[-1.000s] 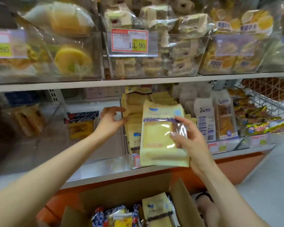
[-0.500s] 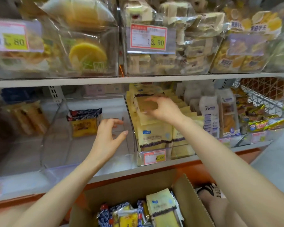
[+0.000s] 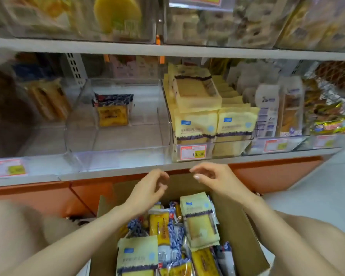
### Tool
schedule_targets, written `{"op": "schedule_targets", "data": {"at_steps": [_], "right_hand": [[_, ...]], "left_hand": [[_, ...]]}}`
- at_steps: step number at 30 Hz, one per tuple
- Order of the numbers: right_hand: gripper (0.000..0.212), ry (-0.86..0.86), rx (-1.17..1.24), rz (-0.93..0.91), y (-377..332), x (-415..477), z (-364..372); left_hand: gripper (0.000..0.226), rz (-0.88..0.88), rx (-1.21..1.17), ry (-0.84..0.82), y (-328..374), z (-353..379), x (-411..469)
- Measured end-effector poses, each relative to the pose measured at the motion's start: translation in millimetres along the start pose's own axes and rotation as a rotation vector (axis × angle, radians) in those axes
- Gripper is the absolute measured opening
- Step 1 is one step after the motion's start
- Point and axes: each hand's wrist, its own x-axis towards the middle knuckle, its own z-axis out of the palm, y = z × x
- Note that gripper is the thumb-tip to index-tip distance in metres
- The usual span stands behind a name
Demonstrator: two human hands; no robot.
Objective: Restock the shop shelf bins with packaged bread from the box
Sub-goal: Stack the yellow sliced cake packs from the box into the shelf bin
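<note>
A cardboard box (image 3: pixel 247 236) stands below the shelf, filled with packaged bread: pale yellow packs (image 3: pixel 199 218) and blue-and-yellow packs (image 3: pixel 161 230). My left hand (image 3: pixel 147 191) and my right hand (image 3: pixel 217 179) hover over the box's far end, fingers loosely curled, holding nothing. On the lower shelf a clear bin (image 3: pixel 213 150) is full of pale yellow packs, with one pack (image 3: pixel 195 92) lying on top. To its left a clear bin (image 3: pixel 116 156) holds only a few blue-and-yellow packs (image 3: pixel 113 110) at its back.
Price tags (image 3: pixel 193 152) hang on the bin fronts. Further bins of bread fill the upper shelf (image 3: pixel 167 48) and the right side. An orange base panel (image 3: pixel 267 172) runs under the shelf. My knees flank the box; pale floor lies at the right.
My right hand let go of the pale yellow pack on top of the full bin. Both hands have come down from the shelf to above the box. The view has tilted downward.
</note>
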Motion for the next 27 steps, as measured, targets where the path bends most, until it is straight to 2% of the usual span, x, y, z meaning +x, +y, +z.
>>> {"op": "schedule_targets", "data": {"at_steps": [3,6,9,11,14,16,18,23,25,27], "right_hand": [[0.014,-0.147,-0.088,0.09,39,-4,25],[0.012,-0.223,-0.201,0.146,61,-13,36],[0.018,-0.273,-0.302,0.161,68,-21,39],[0.022,-0.304,-0.347,0.136,68,-23,43],[0.024,-0.326,-0.325,0.114,63,-23,50],[0.024,-0.351,-0.284,0.122,61,-24,54],[0.03,-0.389,-0.187,0.151,63,-25,59],[0.092,-0.455,0.181,0.217,59,-32,65],[0.105,-0.45,0.276,0.204,58,-34,67],[0.106,-0.413,0.296,0.169,57,-35,66]], "left_hand": [[0.028,-0.125,0.188,-0.296,-42,29,-25],[0.04,-0.229,0.43,-0.59,-77,50,-54],[0.039,-0.309,0.525,-0.701,-92,58,-71],[0.02,-0.292,0.532,-0.671,-93,55,-72],[0.034,-0.257,0.493,-0.652,-88,51,-67],[0.031,-0.27,0.375,-0.665,-82,47,-60],[0.029,-0.265,0.215,-0.607,-74,38,-50],[0.021,-0.15,-0.1,-0.373,-41,8,-23],[0.017,-0.112,-0.2,-0.334,-30,-1,-14],[0.014,-0.094,-0.302,-0.277,-19,-5,-6]]}}
